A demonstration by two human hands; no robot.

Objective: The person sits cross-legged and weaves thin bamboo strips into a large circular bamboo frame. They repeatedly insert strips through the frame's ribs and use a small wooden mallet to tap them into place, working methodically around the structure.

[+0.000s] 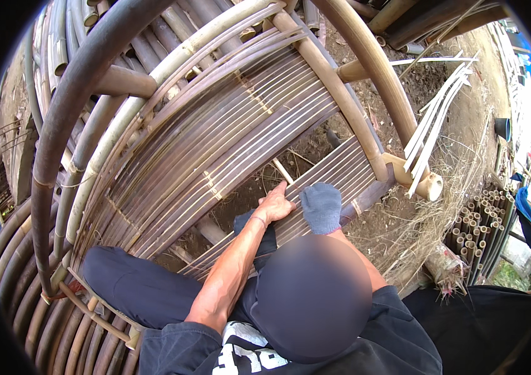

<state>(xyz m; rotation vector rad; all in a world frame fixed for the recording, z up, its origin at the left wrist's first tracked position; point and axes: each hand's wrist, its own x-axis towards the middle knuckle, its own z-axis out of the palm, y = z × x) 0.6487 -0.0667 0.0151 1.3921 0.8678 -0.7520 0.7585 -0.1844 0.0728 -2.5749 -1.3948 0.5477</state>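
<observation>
dark and blurred, a round shape [312,300] sits nearest the camera, hiding part of the right forearm and the near slats; what it is stays hard to make out. behind it lies the narrow slatted bamboo strip [340,165], directly under both hands, its near end lost behind the body. the bare left hand [275,205] lies on the strip's far edge, fingers bent, a fingertip just beside a thin pale stick [283,171]; whether it grips anything, i cannot tell. the right hand [320,209], in a grey glove, is curled on the slats to its right, and its grasp is hidden too. past a gap of bare earth is a wider slatted panel [215,150], framed by curved bamboo poles [365,69]. farther right lie pale split strips [437,119] and a bundle of cut tubes [481,225], while stacked poles at upper left are cut off by the rim.
</observation>
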